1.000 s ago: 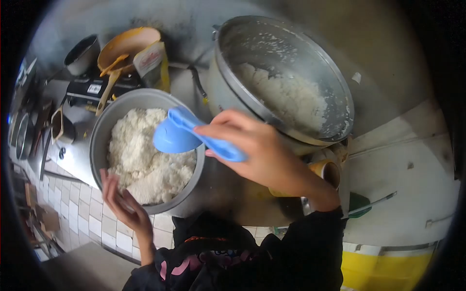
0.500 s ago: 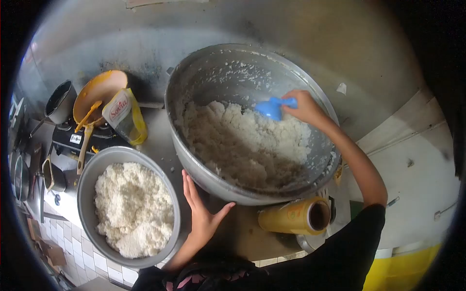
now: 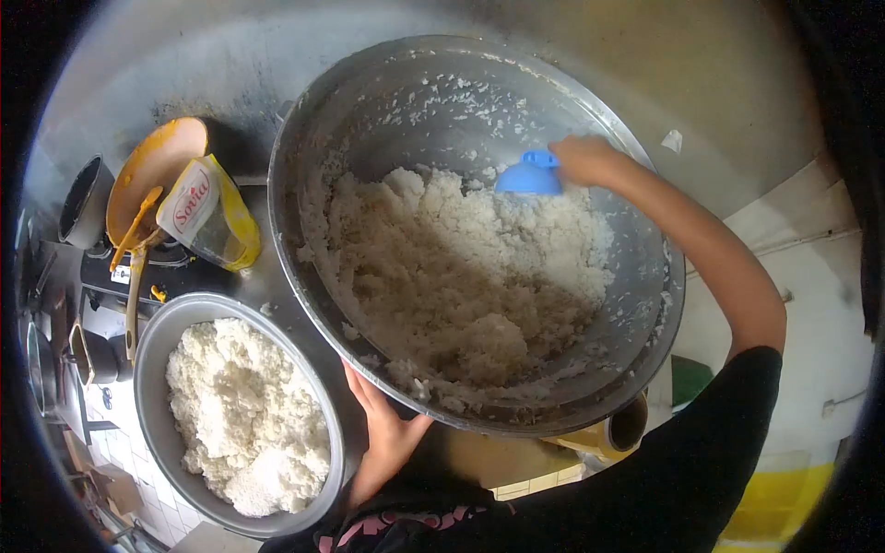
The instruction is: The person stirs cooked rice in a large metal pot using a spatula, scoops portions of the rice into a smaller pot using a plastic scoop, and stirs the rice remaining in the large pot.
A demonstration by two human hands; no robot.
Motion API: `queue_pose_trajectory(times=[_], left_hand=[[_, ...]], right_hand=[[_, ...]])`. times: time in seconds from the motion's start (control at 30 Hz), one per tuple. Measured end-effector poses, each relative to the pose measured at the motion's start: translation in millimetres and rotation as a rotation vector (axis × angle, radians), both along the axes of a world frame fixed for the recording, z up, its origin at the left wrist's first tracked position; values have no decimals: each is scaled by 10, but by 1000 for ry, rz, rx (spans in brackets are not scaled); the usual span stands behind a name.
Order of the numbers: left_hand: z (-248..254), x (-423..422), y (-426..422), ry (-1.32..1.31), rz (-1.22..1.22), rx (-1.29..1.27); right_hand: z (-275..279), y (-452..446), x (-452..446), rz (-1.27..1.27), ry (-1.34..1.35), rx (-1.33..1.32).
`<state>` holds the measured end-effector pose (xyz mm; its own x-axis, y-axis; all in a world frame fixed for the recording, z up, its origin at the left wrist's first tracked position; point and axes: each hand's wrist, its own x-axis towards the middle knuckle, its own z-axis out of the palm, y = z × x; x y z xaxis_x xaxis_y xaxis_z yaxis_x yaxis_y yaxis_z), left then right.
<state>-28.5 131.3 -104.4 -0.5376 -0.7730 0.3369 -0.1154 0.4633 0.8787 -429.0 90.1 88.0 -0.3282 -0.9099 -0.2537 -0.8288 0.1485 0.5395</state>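
Scoop point(image 3: 527, 181) sits mouth-down at the rice point(image 3: 442, 267) beyond right fingers point(image 3: 564, 153) gripping its handle; spread left fingers point(image 3: 370, 391) touch the pot point(image 3: 387, 129).

Dressed in a black fabric top point(image 3: 535, 530) with irregular pink printed shapes point(image 3: 396, 525) on the front and a short black right sleeve point(image 3: 701, 442) ending near the elbow.
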Motion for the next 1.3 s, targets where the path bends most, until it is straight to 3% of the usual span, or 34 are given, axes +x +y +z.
queue_pose_trajectory(times=[0.2, 0.33, 0.4, 0.43, 0.5, 0.63, 0.7, 0.73, 0.8, 0.83, 0.9, 0.93, 1.0, 1.03, 1.17, 1.3], left_hand=[[-110, 37, 14, -1, -25, 58], [-43, 19, 33, -2, -13, 49], [34, 8, 8, -2, -2, 41], [50, -5, -6, 6, -2, 12], [13, -36, -3, 19, 8, -10], [-115, -45, 38, 109, -33, 54], [-168, -3, 26, 86, -37, 44], [-242, 15, 48, 40, -51, 137], [-430, 43, 122, -5, -63, 228], [-460, 47, 134, -43, -77, 223], [-331, 38, 106, -109, -111, 223], [-222, 25, 78, -143, -128, 222], [254, -41, 12, -55, 17, -45], [245, -56, -25, -84, 16, -219], [121, -83, -73, -81, -42, -112], [1, -79, -40, -51, -64, -19]], right_hand=[[350, 202, -364, -112, 228, -274], [-86, 367, -312, -198, 268, -236], [-236, 439, -267, -165, -10, -395], [-197, 371, -230, -157, -8, -392], [-99, 162, -105, -192, 76, -256], [-172, -246, -181, -100, 51, -244], [-431, -386, -294, 2, -339, -188], [-470, -457, -255, 8, -342, -191], [-598, -611, -67, -327, -686, -64], [-654, -664, 9, -325, -688, -67], [-739, -779, 134, -478, -954, 149], [-748, -816, 187, -467, -959, 143], [-683, -858, 342, -441, -937, 247], [-604, -851, 434, -419, -939, 259], [-536, -814, 522, -493, -982, 333], [-86, -687, 847, -535, -929, 457]])
